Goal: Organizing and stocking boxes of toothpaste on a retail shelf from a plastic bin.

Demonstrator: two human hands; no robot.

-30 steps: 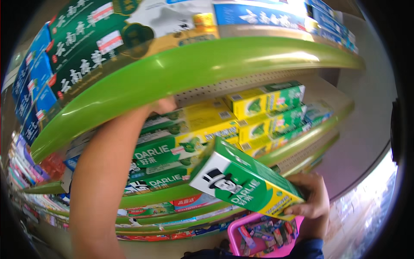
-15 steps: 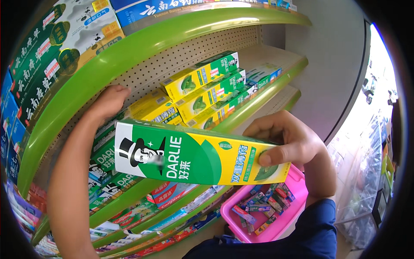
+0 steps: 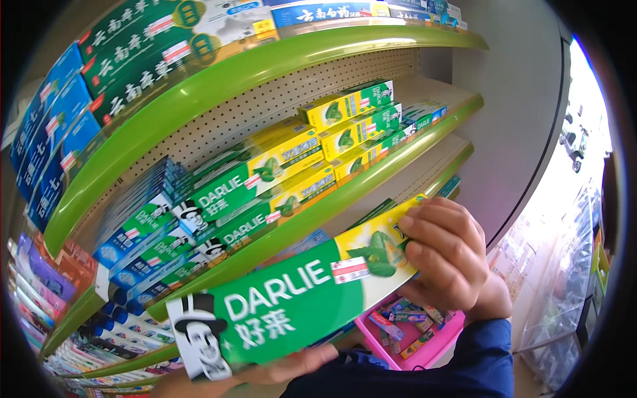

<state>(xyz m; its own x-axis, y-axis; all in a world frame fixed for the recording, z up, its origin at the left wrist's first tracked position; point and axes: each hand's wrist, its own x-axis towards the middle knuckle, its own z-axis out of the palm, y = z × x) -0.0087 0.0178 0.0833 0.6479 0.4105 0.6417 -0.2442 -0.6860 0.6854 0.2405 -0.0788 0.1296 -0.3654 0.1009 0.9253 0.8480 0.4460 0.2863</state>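
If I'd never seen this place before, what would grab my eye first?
Probably the long green, yellow and white cardboard box across the lower middle, with the right hand gripping its right end and the left hand at its lower edge. Then the glossy bright-green shelf edge sweeping across the top, and the pink plastic basket at lower right.

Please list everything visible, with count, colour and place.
Shelf edges: several, green, across
Held box: one, green and yellow, front
Stacked boxes: several, green and yellow, middle shelf
Slim boxes: several, blue and green, middle shelf, left
Upper boxes: many, green, white and blue, higher shelf
Packages: many, mixed, lower left
Basket: one, pink, lower right
Cartons: many, mixed, in basket
Panel: one, grey, right of shelves
Plastic sheeting: one stretch, clear, far right
Sleeve: one, dark blue, lower right
Right hand: one, bare, gripping held box
Left hand: one, bare, at held box's lower edge
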